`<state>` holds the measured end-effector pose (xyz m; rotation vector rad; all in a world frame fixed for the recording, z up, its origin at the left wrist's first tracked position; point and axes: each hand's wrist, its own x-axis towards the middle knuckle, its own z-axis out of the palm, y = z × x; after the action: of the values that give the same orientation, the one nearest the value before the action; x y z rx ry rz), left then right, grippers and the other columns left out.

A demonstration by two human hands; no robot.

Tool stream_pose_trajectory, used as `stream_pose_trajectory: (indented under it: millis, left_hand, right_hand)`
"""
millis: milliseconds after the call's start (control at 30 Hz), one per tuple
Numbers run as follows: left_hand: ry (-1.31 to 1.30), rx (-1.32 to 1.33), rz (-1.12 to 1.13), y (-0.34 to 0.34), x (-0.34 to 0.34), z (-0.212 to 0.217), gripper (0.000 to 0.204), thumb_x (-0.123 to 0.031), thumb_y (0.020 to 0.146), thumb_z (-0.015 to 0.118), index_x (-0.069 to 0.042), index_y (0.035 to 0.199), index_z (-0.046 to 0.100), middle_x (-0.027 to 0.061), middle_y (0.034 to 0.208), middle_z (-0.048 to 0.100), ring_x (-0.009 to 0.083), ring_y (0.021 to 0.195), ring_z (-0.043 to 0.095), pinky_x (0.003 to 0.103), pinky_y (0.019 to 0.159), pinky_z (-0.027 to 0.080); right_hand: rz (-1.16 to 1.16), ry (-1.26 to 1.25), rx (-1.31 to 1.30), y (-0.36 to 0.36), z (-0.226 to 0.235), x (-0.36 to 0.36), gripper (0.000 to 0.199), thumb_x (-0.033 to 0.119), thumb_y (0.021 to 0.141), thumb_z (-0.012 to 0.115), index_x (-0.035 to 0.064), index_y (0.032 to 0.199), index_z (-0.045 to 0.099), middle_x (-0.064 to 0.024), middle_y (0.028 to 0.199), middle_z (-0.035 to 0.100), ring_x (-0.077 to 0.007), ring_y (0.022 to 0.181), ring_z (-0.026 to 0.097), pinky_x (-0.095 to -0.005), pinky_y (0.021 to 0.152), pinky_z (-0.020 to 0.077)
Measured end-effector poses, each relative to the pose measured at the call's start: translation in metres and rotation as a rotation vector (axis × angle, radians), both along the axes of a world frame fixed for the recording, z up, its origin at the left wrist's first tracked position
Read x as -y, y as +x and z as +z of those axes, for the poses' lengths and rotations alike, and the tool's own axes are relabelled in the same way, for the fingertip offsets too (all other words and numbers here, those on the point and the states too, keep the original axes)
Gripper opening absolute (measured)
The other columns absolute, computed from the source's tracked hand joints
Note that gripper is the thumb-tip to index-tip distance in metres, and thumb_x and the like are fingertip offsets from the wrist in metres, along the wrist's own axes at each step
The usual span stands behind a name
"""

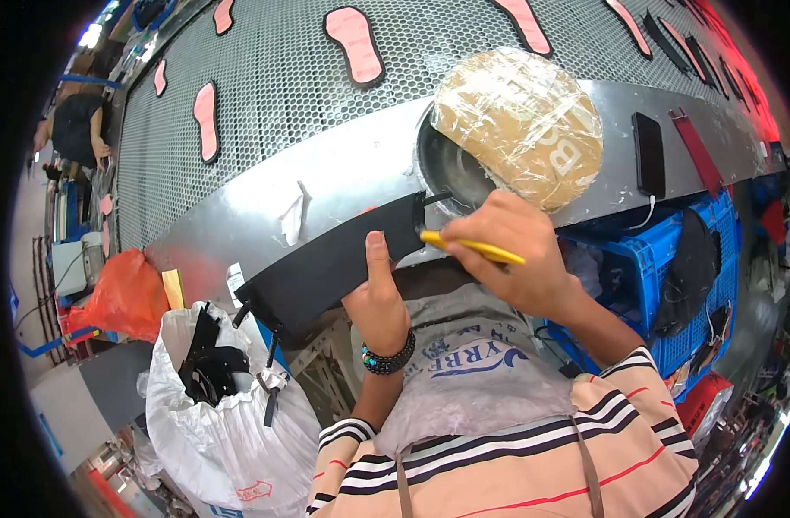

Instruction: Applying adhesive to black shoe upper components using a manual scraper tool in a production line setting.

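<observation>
My left hand (382,311) is closed on a long, curved black strip of shoe material (330,259), thumb on top and fingers beneath. Narrow tabs stick out at both ends of the strip. In my right hand (520,250) I grip a slim yellow brush (490,250), its tip at the strip's right end. Just beyond that hand stands a metal bowl (428,155), partly covered by a round piece of cardboard (524,121) wrapped in clear tape. The bowl's contents are mostly hidden.
Pink, black-edged sole shapes (353,45) lie on the mesh conveyor (274,86). A phone (648,155) and red strap (698,155) rest on the metal ledge (352,155). Blue crates (662,259) stand right; a white sack (231,440) of black pieces and an orange bag (127,293) left.
</observation>
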<state>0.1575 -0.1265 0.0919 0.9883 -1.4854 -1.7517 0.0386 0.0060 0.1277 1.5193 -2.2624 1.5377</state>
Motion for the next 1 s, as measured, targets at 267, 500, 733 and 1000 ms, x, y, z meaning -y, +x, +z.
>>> stream_pose_trajectory:
  millis: [267, 500, 733, 1000]
  left_hand:
    - [-0.045, -0.085, -0.009, -0.013, -0.006, 0.003, 0.031, -0.017, 0.104, 0.059, 0.001, 0.128, 0.065, 0.0055, 0.113, 0.067, 0.0098, 0.096, 0.062, 0.023, 0.078, 0.053]
    - [0.046, -0.159, -0.027, -0.026, 0.007, 0.016, 0.034, -0.019, 0.105, 0.057, 0.002, 0.132, 0.06, 0.01, 0.119, 0.065, 0.0145, 0.1, 0.066, 0.025, 0.076, 0.058]
    - [0.181, -0.284, -0.029, -0.047, 0.003, 0.024, 0.04, -0.019, 0.105, 0.054, 0.003, 0.139, 0.05, 0.0161, 0.124, 0.062, 0.0238, 0.103, 0.069, 0.037, 0.078, 0.065]
    - [0.146, -0.283, -0.009, -0.05, -0.001, 0.023, 0.04, -0.019, 0.106, 0.052, 0.003, 0.139, 0.049, 0.0182, 0.124, 0.062, 0.0272, 0.101, 0.07, 0.039, 0.077, 0.066]
  right_hand:
    - [-0.195, -0.173, 0.369, -0.007, 0.007, 0.001, 0.009, 0.005, 0.089, 0.072, 0.0031, 0.098, 0.069, -0.0112, 0.083, 0.066, -0.0258, 0.07, 0.065, -0.0326, 0.063, 0.0501]
    - [-0.039, -0.164, 0.52, 0.002, -0.001, -0.007, 0.011, 0.003, 0.091, 0.068, 0.0022, 0.102, 0.067, -0.0099, 0.087, 0.066, -0.0205, 0.07, 0.064, -0.0302, 0.066, 0.0502]
    - [-0.239, -0.317, 0.111, -0.023, -0.02, -0.002, 0.017, -0.004, 0.088, 0.066, 0.0039, 0.103, 0.064, -0.0138, 0.103, 0.063, -0.0252, 0.089, 0.063, -0.0334, 0.078, 0.0508]
    - [-0.103, -0.312, 0.062, -0.022, -0.017, 0.0, 0.012, -0.002, 0.096, 0.058, 0.0044, 0.106, 0.061, -0.0126, 0.108, 0.06, -0.0153, 0.082, 0.062, -0.0242, 0.066, 0.0515]
